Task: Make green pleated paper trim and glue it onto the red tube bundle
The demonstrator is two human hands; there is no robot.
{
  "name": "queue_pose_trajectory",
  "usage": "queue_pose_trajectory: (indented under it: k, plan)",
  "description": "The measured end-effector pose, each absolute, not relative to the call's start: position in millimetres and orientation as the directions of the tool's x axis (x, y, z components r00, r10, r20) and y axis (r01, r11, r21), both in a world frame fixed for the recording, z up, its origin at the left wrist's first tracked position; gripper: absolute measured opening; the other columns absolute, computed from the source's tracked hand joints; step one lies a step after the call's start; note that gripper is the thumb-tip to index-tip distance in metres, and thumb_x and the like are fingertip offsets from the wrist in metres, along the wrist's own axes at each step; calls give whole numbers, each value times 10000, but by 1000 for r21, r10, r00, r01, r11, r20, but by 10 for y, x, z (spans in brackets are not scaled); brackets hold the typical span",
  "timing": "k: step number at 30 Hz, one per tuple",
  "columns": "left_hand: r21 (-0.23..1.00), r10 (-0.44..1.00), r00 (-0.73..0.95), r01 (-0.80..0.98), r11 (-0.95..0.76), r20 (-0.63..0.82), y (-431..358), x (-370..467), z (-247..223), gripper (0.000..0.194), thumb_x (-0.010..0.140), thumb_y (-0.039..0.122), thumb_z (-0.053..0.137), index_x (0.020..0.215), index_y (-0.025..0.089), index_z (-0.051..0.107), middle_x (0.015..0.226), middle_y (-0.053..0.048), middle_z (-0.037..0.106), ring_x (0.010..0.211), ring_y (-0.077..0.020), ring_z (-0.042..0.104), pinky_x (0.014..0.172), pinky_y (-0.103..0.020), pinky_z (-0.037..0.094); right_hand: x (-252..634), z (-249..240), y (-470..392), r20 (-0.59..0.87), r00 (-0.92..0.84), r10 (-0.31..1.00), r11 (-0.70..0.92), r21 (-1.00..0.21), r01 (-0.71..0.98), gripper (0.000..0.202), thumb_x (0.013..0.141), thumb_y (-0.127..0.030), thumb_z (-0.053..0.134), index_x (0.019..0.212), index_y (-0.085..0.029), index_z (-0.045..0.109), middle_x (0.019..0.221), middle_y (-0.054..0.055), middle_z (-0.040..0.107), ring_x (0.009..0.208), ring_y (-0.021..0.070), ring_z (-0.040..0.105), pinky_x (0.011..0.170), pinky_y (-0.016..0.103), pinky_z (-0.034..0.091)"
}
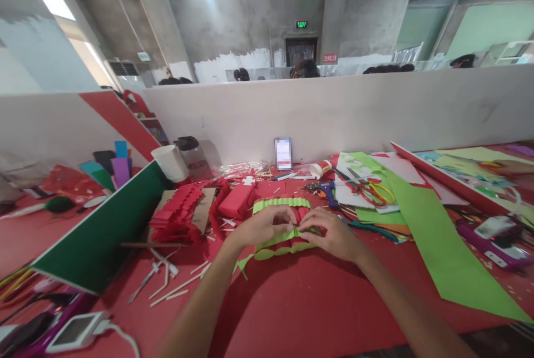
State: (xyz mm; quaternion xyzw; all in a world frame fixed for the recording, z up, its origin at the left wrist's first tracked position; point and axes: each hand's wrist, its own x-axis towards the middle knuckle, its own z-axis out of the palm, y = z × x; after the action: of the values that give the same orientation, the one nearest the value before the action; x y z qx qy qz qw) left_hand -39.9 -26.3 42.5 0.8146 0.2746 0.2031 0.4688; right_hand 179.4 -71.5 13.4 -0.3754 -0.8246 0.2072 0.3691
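Note:
A craft piece of scalloped light green paper point(273, 248) and red parts lies on the red table in front of me. My left hand point(269, 223) is over its middle, fingers bent and closed on a green strip. Close beside it, my right hand point(327, 229) has its fingers curled in a pinch on the same green paper. The two hands' fingertips nearly meet over the piece. Part of the red and green paper is hidden beneath the hands.
Red folded paper point(177, 214) and a red box point(237, 200) lie left. Wooden sticks point(179, 287) are scattered nearer. A glue gun point(329, 194), scissors point(377, 194) and a long green sheet point(438, 241) lie right. A phone point(283, 153) stands against the partition point(354, 110).

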Motion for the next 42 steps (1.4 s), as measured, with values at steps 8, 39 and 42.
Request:
queue_pose_trajectory:
  k: [8,39,42]
  plan:
    - [855,654,755,312,-415,42,-299,-383,397,192,871,337,539,941,162,573,788,-17,596,674,-123,532,594,-225,420,1801,84,-700,431,-458,777,625,-610,487,123,843,-298,656,947,-238,685,961,37,691,939,199,591,876,345,440]
    - [820,656,754,363,-443,20,-243,-446,443,216,856,375,543,875,163,571,762,-2,559,664,-119,496,589,-220,406,2796,209,-496,172,31,985,31,-348,937,207,859,-259,521,1015,-199,642,887,66,704,818,205,640,683,265,417]
    - [806,659,752,381,-454,16,-237,-447,437,210,851,375,551,874,167,569,765,0,558,663,-119,492,585,-217,400,2775,288,-420,144,71,987,-30,-273,962,215,854,-274,547,1040,-213,637,884,56,706,797,201,636,647,253,392]
